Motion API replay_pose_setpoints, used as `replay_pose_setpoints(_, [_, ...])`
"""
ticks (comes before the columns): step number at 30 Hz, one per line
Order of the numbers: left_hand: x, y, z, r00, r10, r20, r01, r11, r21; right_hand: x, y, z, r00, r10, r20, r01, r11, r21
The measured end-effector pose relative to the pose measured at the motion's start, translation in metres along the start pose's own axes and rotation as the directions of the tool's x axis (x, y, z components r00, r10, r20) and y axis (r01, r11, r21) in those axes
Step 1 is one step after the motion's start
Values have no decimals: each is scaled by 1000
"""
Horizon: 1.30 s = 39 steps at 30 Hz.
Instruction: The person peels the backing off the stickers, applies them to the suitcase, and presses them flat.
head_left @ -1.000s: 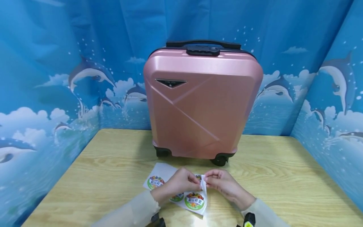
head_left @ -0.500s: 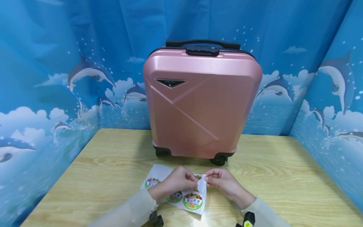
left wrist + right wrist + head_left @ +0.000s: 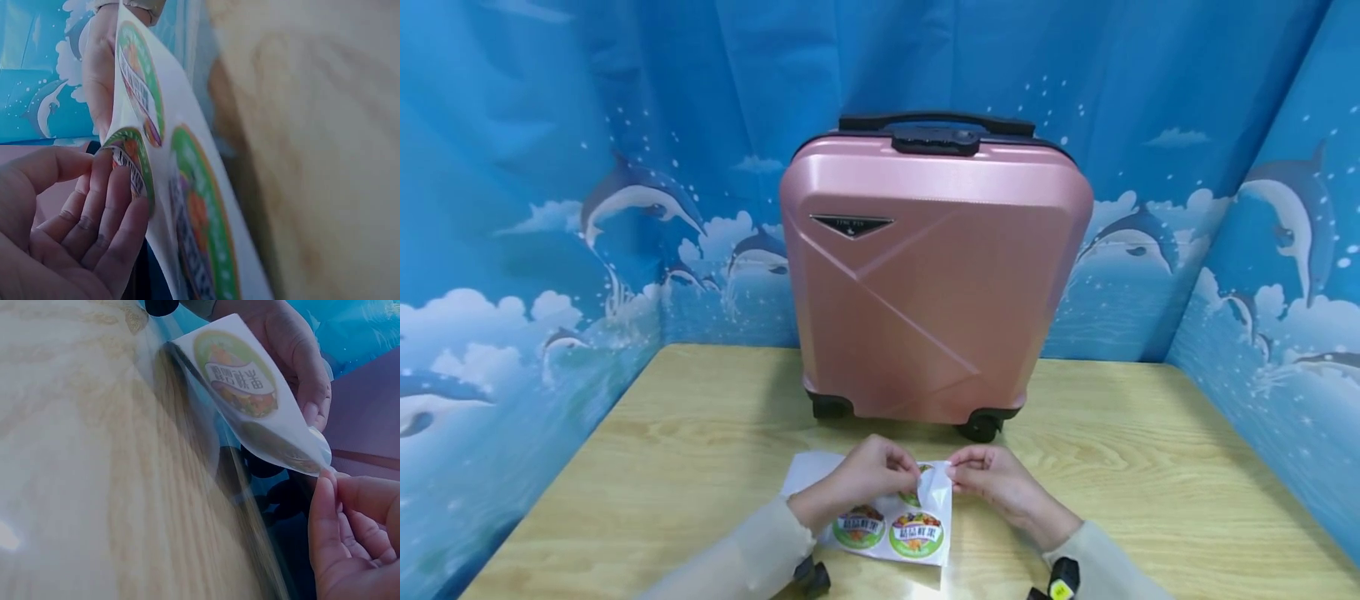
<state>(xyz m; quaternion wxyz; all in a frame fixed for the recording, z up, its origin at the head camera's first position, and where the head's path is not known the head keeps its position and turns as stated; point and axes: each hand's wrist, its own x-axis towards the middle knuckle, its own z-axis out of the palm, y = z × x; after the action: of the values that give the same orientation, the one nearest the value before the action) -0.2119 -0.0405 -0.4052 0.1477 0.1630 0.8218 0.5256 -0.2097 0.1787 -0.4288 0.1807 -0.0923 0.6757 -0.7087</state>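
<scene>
A white sheet of round fruit-printed stickers (image 3: 938, 496) is held up between both hands close over the table. My left hand (image 3: 872, 475) pinches the edge of one round sticker (image 3: 136, 164), which is partly lifted and curling off its backing. My right hand (image 3: 1000, 487) pinches the sheet's upper right corner between thumb and forefinger; the right wrist view shows this grip (image 3: 359, 525) up close. Flat on the sheet's near edge are two more stickers, a right one (image 3: 916, 534) and a left one (image 3: 859, 527). My left hand and forearm cover part of the sheet.
A pink hard-shell suitcase (image 3: 932, 292) with a black handle (image 3: 936, 122) stands upright on its wheels behind the hands. Beneath it is a light wood-grain table (image 3: 1112, 467). Blue dolphin-print curtains (image 3: 715, 100) enclose the back and sides.
My left fingers have moved slightly left and up, and the sticker's edge has come further off the sheet. The sheet has turned so its near edge lies more level; my right hand shifted slightly right.
</scene>
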Motion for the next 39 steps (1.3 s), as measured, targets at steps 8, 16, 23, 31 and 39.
replay_pose_setpoints(8, [2, -5, -11, 1000, 10, 9, -9, 1000, -9, 1, 5, -7, 1000, -13, 20, 14, 1000, -27])
replay_pose_setpoints(16, [-2, -7, -19, 999, 10, -34, -11, 1000, -21, 0, 7, -10, 1000, -14, 19, 16, 998, -58])
replay_pose_setpoints(23, [-8, -13, -25, 998, 6, -60, -10, 998, -65, -2, 7, -10, 1000, 22, 10, -21, 998, -64])
replay_pose_setpoints(31, [-15, -18, -29, 997, -3, -80, -6, 995, -103, -6, 8, -13, 999, 33, -10, -34, 998, -58])
replay_pose_setpoints(39, [-20, -23, -37, 995, -8, -103, -6, 991, -132, -12, 4, -17, 997, 53, -51, -56, 997, -58])
